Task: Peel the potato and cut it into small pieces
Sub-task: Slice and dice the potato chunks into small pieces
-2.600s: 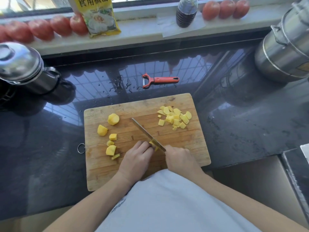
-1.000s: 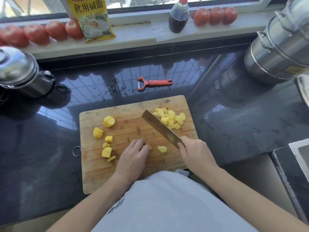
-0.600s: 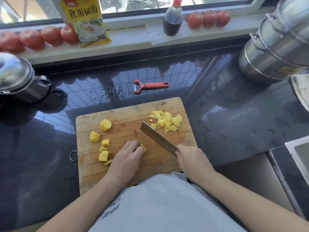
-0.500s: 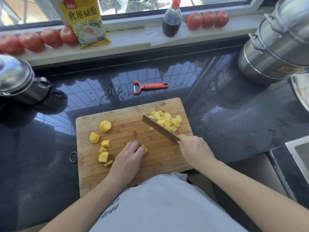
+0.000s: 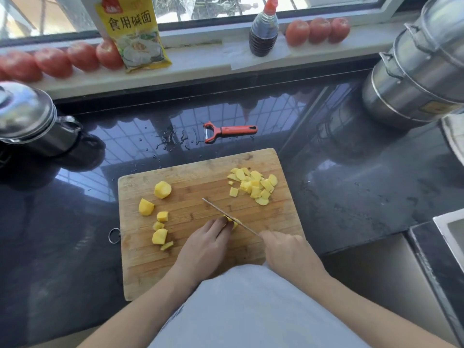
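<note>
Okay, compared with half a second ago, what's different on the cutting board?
The knife, gripped by the right hand, swung back from the diced pile and now stands edge-down on the potato chunk under the left hand's fingertips. The bigger chunks on the board's left and the red peeler behind it haven't moved.

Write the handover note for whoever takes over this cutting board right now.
Left hand: fingers curled, pinning a potato piece on the cutting board.
Right hand: grip on the knife, blade on that piece.
Done: potato peeled; pile of small pieces at the board's far right. Peeler lies on the counter behind the board.
Left: finish this piece, then dice the six larger chunks on the board's left.
</note>
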`<state>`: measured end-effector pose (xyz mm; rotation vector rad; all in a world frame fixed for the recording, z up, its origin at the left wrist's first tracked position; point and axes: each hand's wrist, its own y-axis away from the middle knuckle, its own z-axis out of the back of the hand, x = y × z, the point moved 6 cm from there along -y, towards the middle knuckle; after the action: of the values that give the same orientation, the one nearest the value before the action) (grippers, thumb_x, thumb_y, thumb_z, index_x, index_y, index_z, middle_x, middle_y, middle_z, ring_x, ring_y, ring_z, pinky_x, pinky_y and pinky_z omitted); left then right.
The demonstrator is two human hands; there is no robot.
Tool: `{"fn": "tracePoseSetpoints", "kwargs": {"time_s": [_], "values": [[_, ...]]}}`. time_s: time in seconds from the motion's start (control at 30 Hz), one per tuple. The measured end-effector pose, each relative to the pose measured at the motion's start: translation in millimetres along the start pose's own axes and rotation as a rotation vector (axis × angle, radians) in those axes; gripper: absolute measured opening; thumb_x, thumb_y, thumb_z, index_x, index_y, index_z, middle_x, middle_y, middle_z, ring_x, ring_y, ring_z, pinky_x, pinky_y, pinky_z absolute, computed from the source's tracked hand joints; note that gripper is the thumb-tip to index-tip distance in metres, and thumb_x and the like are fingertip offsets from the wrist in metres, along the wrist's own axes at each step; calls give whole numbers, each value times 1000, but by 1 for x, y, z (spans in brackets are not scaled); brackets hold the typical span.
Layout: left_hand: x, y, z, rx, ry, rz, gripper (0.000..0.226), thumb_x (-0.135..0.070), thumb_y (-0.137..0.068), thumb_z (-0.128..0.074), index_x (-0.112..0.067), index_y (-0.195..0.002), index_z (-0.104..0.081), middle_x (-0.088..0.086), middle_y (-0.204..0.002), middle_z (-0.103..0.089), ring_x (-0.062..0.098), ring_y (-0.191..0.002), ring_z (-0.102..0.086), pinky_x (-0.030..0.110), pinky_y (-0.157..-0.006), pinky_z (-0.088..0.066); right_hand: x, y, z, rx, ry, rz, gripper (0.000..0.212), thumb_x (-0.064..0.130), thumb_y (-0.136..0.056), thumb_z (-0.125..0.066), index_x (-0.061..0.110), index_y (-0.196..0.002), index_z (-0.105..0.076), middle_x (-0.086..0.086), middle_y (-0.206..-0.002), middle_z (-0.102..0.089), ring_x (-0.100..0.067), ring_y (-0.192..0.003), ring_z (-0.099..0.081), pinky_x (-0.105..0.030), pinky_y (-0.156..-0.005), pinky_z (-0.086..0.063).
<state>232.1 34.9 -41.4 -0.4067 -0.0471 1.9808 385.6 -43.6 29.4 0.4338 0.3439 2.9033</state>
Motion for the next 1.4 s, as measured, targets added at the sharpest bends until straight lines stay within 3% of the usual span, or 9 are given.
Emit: {"fn": "tracePoseSetpoints", "kwargs": {"time_s": [0.17, 0.4, 0.5, 0.6, 0.73, 0.87, 0.97, 1.17, 1.4], "values": [[-1, -2, 4, -22, -1, 27, 28, -3, -97, -57, 1, -123, -67, 18, -120, -66, 35, -101, -64, 41, -89, -55, 3, 1, -7, 50, 115, 25, 55, 12, -57, -80, 25, -71, -28, 5, -50, -46, -23, -35, -48, -28, -39, -7], [-6, -4, 17, -85, -7, 15, 29, -3, -94, -68, 5, -122, -68, 16, -106, -66, 32, -93, -65, 39, -82, -57, -4, 12, -8, 63, 115, 12, 54, 4, -56, -77, 25, -68, -29, 5, -47, -47, -23, -33, -48, -26, -37, -18], [-6, -5, 18, -90, -11, 24, 29, -3, -95, -67, 5, -123, -67, 15, -106, -65, 31, -93, -65, 38, -82, -57, -1, 7, -14, 116, 95, -17, 28, 5, -81, -58, 21, -76, -36, -1, -68, -63, -31, -59, -63, -35, -47, -38], [-4, -3, 15, -77, 1, 28, 31, -3, -97, -63, 3, -126, -66, 13, -109, -64, 30, -96, -65, 37, -86, -56, 6, -13, -26, 187, 2, -61, 15, 9, -97, -40, 20, -87, -39, -7, -91, -68, -38, -82, -66, -38, -58, -38], [-2, 0, 12, -58, 35, 62, 34, -6, -98, -59, 1, -131, -63, 12, -115, -63, 29, -103, -64, 36, -91, -56, 14, -27, -17, 59, -62, -39, 14, 14, -100, -43, 17, -89, -52, -6, -85, -69, -37, -77, -66, -39, -56, -44], [-4, 3, 13, -55, 39, 79, 38, -11, -95, -65, 3, -131, -63, 17, -120, -65, 31, -106, -65, 38, -89, -59, 9, -8, 0, -53, -75, 6, 16, 7, -86, -68, 14, -75, -58, 2, -58, -59, -28, -50, -58, -29, -46, -25], [-6, 3, 11, -45, 16, 43, 36, -12, -99, -58, 4, -131, -63, 18, -121, -64, 33, -107, -65, 40, -91, -58, 3, 1, 2, -46, -76, 5, 25, 2, -76, -74, 15, -68, -54, 5, -50, -51, -27, -41, -51, -27, -41, -25], [-3, 4, 0, -15, 17, 38, 37, -12, -104, -44, 5, -133, -61, 19, -125, -63, 35, -112, -62, 43, -95, -55, 0, 5, -7, 32, -3, -13, 14, 11, -91, -56, 17, -78, -54, 0, -64, -61, -34, -59, -61, -43, -49, -47], [-2, 4, 5, -31, 32, 58, 37, -12, -102, -50, 5, -133, -61, 18, -124, -63, 34, -111, -63, 42, -95, -56, 2, 6, -4, 101, -31, -53, 14, 18, -98, -45, 18, -93, -57, 0, -80, -67, -35, -76, -64, -41, -58, -44]]}}
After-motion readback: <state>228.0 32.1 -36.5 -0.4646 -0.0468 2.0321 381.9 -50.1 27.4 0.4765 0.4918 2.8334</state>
